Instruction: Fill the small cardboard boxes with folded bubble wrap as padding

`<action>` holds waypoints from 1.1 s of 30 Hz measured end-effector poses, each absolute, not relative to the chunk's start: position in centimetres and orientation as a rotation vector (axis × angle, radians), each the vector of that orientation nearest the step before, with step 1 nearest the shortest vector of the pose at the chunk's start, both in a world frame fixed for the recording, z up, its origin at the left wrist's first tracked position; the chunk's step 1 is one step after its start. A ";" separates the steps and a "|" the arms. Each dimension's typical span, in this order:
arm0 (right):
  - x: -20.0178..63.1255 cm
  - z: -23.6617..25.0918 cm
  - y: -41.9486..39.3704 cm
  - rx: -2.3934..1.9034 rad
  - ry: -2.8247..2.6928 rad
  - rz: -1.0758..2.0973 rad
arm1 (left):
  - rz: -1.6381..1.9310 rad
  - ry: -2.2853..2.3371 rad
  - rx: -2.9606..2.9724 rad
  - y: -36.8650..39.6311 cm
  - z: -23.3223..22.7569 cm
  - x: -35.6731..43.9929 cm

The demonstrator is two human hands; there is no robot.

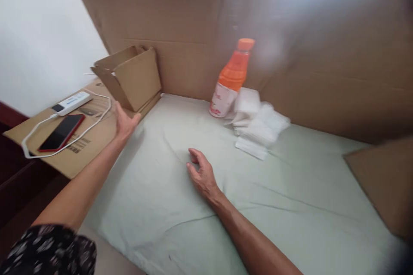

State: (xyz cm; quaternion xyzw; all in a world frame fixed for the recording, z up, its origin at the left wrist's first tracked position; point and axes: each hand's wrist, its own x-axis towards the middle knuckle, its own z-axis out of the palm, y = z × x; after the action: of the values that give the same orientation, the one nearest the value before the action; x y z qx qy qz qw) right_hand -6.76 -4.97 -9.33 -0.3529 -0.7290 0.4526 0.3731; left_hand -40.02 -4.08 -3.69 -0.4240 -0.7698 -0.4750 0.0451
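1. Hands, two: left hand [125, 121] at the lower edge of the open cardboard box [138, 79], thumb spread, grasp cannot be told; right hand [202, 174] empty, fingers loosely curled over the pale green cloth [155, 180]
2. Open cardboard box, one: at the cloth's far left corner, near the tall cardboard wall [187, 34]; interior largely hidden
3. Orange-capped bottle [229, 79], one: beside a pile of folded white sheets [260, 122], blurred and overlapping, count undetermined
4. Smartphone [61, 133], one; white cable [84, 136], one
5. Cardboard piece [383, 180] at right, one: cut off by the frame
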 end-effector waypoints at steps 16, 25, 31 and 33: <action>15.4 3.1 -3.1 -1.395 -2.005 0.192 | -0.598 -1.522 -2.555 -20.7 -11.0 -12.2; 33.5 9.1 -1.7 -2.308 -1.867 -0.303 | -0.692 -1.695 -2.619 -21.1 -9.5 -11.3; 32.2 7.5 -9.9 -1.566 -2.279 -0.313 | -1.011 -1.878 -2.548 -21.2 -9.5 -11.9; 31.1 7.5 -13.6 -1.260 -2.326 -0.252 | -1.091 -1.925 -2.514 -21.1 -9.4 -12.1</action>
State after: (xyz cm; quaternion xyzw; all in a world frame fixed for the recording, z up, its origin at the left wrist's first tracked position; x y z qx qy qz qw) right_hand 31.13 -13.58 7.47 -0.4602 -0.8499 -0.0920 0.2397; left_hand -12.07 -21.13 -9.39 -0.7466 -0.5717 -0.3241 -0.1035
